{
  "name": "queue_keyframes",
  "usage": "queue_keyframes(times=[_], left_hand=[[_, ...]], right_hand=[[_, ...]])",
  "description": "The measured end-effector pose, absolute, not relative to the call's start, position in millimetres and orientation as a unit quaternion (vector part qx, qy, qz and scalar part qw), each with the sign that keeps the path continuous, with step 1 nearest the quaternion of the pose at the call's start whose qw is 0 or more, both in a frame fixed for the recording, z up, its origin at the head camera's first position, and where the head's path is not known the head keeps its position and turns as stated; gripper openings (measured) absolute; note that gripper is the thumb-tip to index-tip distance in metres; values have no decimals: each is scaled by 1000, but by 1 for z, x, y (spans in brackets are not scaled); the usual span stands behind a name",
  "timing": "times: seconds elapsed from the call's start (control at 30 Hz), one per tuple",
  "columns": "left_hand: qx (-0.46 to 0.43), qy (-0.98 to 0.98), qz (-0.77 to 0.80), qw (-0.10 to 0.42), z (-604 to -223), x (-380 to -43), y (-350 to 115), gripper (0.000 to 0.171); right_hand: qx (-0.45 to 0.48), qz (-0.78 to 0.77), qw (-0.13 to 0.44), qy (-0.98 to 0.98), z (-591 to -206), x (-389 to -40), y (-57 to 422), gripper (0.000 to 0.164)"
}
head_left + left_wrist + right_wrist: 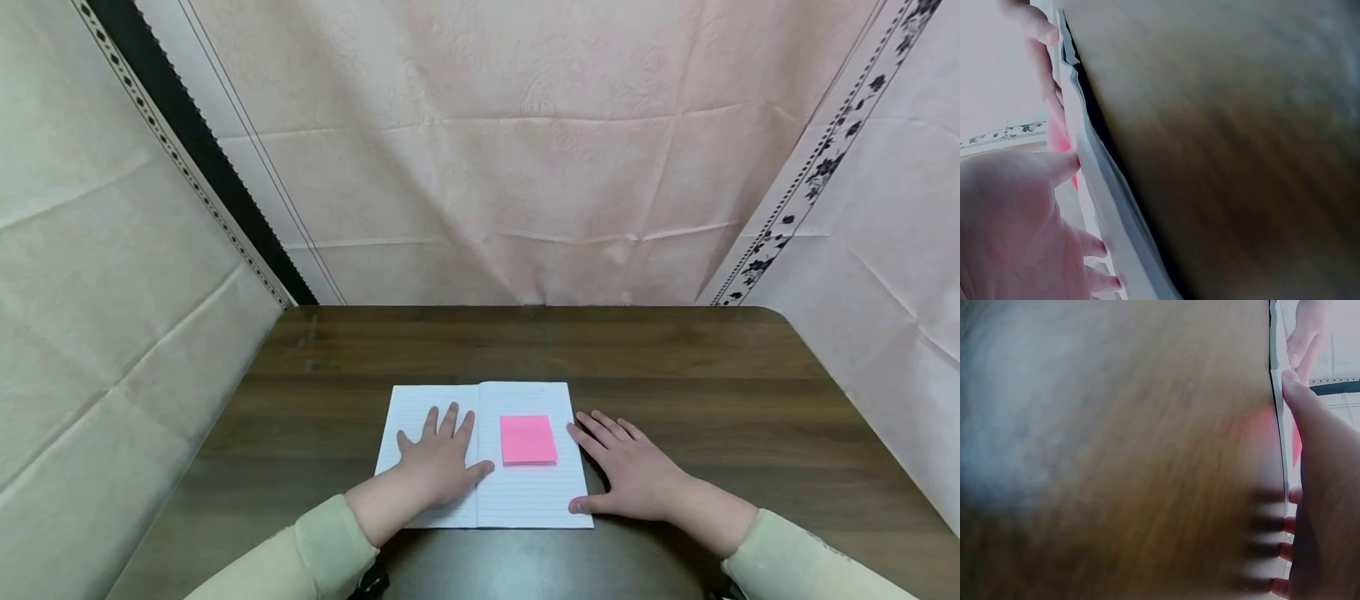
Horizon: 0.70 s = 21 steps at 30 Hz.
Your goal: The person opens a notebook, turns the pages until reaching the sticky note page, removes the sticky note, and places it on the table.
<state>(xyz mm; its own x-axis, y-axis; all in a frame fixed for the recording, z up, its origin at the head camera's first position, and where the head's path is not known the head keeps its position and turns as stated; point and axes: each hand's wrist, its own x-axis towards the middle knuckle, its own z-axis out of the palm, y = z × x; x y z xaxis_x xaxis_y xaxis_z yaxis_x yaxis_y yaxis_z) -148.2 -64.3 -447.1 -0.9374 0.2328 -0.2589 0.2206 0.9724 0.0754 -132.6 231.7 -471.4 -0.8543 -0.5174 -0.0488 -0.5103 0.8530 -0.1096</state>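
Observation:
An open notebook (525,504) with lined white pages lies flat on the wooden table. Stuck on its right page is a pink sticky note (528,439), its lower edge lifted slightly. My left hand (437,467) rests on the left page with fingers spread, the thumb reaching across the centre fold. At the notebook's right edge, my right hand (637,475) has its thumb and index fingertip on the page border and the other fingers spread over the table. In the left wrist view the notebook's edge (1094,150) shows several layered pages under the fingertips.
The brown wooden table (525,342) extends around the notebook, with a rounded far right corner. Pale patterned cloth (510,183) hangs behind it and along both sides. A black strip (217,167) runs down the cloth at the left.

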Motion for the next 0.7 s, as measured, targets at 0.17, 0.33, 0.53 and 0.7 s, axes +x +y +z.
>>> queue_keyframes(times=[0.17, 0.33, 0.53, 0.7], left_hand=[[117, 984, 20, 135, -446, -148, -64, 86], [117, 984, 18, 134, -447, -148, -64, 86], [117, 983, 11, 141, -448, -150, -64, 86], [118, 982, 9, 145, -447, -150, -64, 87]], right_hand=[[-267, -46, 36, 962, -471, -133, 231, 103], [-267, -43, 31, 962, -470, -133, 231, 103], [-269, -43, 24, 962, -470, -134, 232, 101], [-271, -48, 18, 961, -469, -136, 232, 97]])
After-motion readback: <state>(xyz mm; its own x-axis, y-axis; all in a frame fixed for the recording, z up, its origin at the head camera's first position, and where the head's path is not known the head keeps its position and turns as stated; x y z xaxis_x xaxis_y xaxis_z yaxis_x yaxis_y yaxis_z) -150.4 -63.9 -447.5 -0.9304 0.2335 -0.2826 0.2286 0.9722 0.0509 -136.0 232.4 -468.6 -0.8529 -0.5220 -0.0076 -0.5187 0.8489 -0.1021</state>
